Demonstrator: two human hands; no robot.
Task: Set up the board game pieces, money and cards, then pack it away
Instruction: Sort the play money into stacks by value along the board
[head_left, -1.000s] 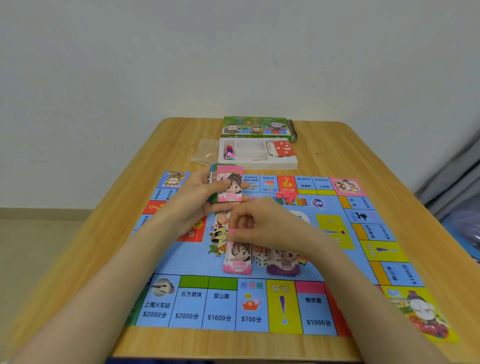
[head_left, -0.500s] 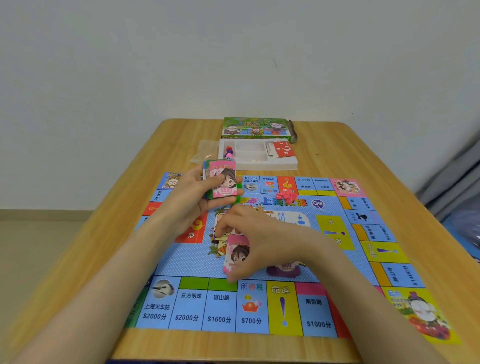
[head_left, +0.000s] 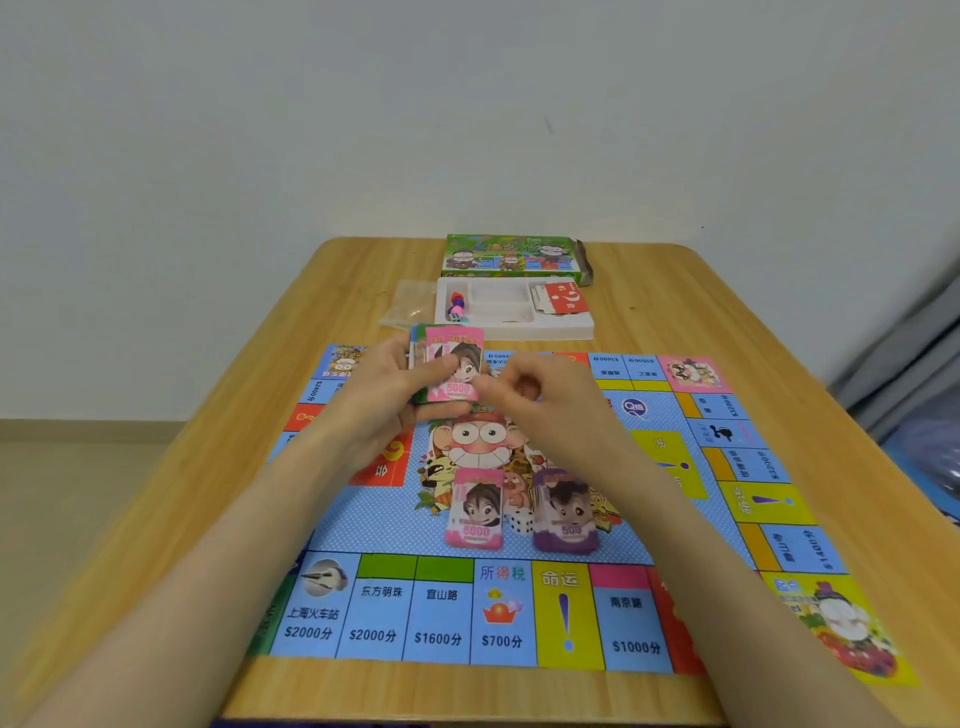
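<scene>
The left grip grasps a stack of play money, a pink 5000 note on top, with the thumb across its face. The right grip is curled just beside it, fingertips at the top note's lower right corner; whether they pinch it I cannot tell.

Below both grips, toward the person, a pink 5000 pile and a purple 500 pile lie on the game board, with a white die between them.

Beyond the grips sits a white tray holding coloured pieces and red cards. The green box is behind it, and a clear bag lies on the left grip's side.

The wooden counter shows along both sides of the board. The board's near edge lies close to the counter's near edge.
</scene>
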